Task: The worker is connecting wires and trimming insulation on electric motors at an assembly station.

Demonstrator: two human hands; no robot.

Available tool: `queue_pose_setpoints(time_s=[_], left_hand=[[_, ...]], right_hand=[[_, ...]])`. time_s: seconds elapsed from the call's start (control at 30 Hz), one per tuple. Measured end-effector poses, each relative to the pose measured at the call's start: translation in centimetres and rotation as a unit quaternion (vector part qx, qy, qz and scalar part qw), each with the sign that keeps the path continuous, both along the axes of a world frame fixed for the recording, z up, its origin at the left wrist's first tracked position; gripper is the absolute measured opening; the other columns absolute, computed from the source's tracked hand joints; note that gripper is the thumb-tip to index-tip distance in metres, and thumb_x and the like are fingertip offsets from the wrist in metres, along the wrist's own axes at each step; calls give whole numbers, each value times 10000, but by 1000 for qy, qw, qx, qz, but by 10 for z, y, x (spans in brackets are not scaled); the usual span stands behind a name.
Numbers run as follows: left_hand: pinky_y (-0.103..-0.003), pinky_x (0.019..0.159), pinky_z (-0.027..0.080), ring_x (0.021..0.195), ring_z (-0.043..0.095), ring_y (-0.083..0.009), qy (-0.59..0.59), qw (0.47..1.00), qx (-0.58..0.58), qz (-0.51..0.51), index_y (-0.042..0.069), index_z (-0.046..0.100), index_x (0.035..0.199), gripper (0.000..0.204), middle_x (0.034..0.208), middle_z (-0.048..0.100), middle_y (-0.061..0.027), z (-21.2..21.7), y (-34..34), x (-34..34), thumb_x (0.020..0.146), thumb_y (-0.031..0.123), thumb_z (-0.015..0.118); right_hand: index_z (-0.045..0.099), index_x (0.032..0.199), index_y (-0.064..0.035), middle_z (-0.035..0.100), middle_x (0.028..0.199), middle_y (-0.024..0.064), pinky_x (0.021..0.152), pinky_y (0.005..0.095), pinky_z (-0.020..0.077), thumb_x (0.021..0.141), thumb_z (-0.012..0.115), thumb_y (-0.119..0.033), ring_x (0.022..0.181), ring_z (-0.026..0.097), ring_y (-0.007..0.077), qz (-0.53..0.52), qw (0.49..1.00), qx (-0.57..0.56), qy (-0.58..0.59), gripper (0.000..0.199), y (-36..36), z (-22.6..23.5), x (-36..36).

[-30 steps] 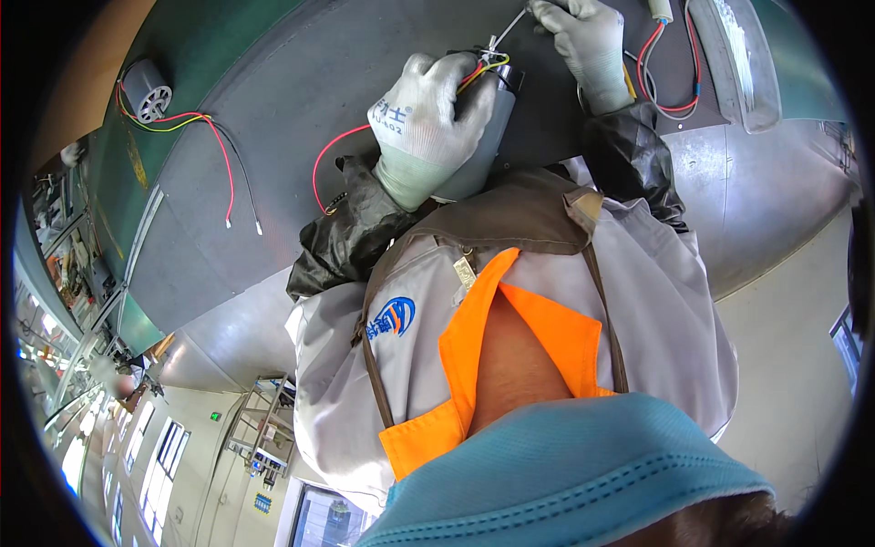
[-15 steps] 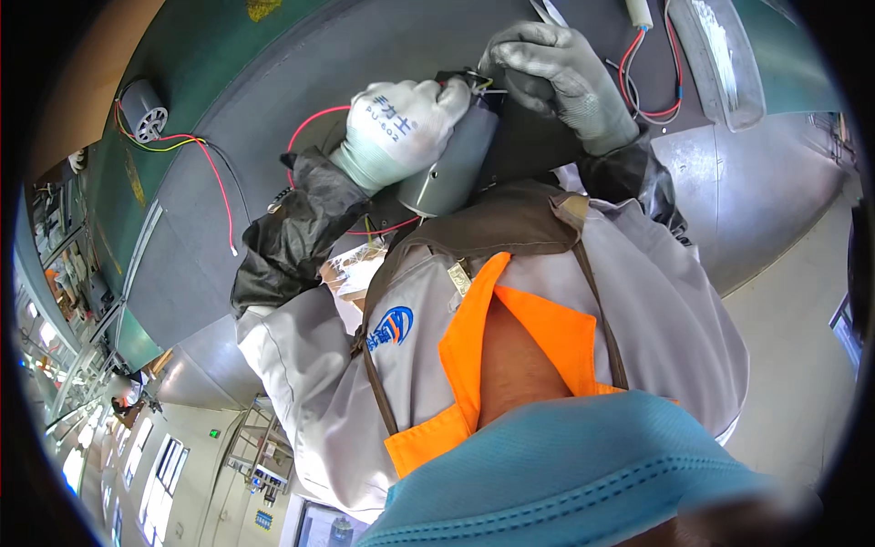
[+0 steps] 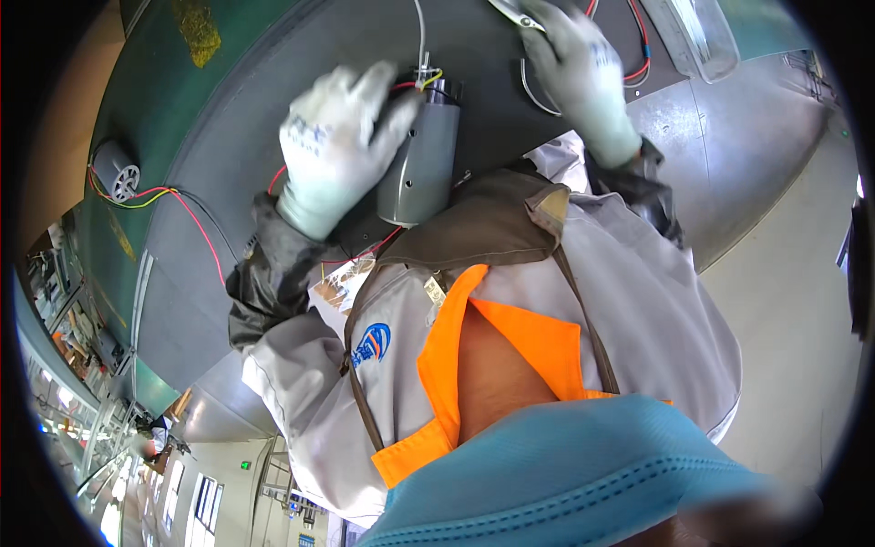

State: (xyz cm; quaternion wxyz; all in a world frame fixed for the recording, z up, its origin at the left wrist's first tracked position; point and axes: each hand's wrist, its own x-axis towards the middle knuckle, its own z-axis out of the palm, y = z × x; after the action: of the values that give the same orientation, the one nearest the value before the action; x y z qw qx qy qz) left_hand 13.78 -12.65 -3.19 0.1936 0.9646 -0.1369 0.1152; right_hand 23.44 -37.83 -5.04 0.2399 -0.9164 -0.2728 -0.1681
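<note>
A grey cylindrical motor (image 3: 427, 169) lies on the dark work surface close to my body. At its far end, red and yellow-green wires bunch around a white cable tie (image 3: 421, 41), whose long tail points away from me. My left hand (image 3: 342, 137), in a white glove, is open beside the motor. Its thumb reaches the motor's far end, though I cannot tell whether it touches. To the right, my gloved right hand (image 3: 579, 77), slightly blurred, holds what looks like a pair of silver scissors (image 3: 521, 16). The scissors' tips are cut off by the upper edge.
Another grey motor (image 3: 117, 171) with trailing red, yellow-green and black wires lies at the left. A clear plastic tray (image 3: 715, 46) stands at the far right, near red and grey leads (image 3: 645, 46). The table's curved metal side (image 3: 720, 173) drops away at the right.
My left hand has let go of the wires and moved left, its fingers spreading. The right hand has moved away from the motor's end with the scissors. The tie's tail now stands in plain view.
</note>
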Motion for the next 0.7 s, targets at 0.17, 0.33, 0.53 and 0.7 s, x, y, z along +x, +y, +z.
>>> queue_pose_setpoints(time_s=[0.17,0.33,0.53,0.7], left_hand=[[-382,885,538,1025,677,-284,101,973,-191,-81,17,740,1073,209,1099,702,-164,-6,-7,42,988,172,630],[-309,908,504,1007,650,-176,215,828,-515,-56,-62,686,1121,657,1115,693,-127,-19,19,46,1002,571,555],[-415,1035,516,1168,652,-263,252,646,-715,-84,-58,556,1323,503,1274,664,-163,-38,33,51,1038,355,586],[-433,1076,498,1205,632,-271,160,670,-705,-169,-62,532,1355,598,1316,636,-166,-70,39,56,1006,412,634]], right_hand=[[497,1472,-94,516,1398,231,977,510,514,892,595,19,1232,562,424,1,987,-116,109,599,-58,-51,-64],[422,1528,-119,541,1351,226,975,490,512,841,672,8,1183,570,412,-51,949,-184,251,742,-77,-29,-86],[483,1485,-56,675,1204,109,874,353,564,859,704,-50,1033,677,173,-1,781,261,568,664,-96,-13,-34],[515,1448,-37,714,1146,113,890,342,555,935,728,-292,1015,706,189,212,786,54,578,611,-60,13,11]])
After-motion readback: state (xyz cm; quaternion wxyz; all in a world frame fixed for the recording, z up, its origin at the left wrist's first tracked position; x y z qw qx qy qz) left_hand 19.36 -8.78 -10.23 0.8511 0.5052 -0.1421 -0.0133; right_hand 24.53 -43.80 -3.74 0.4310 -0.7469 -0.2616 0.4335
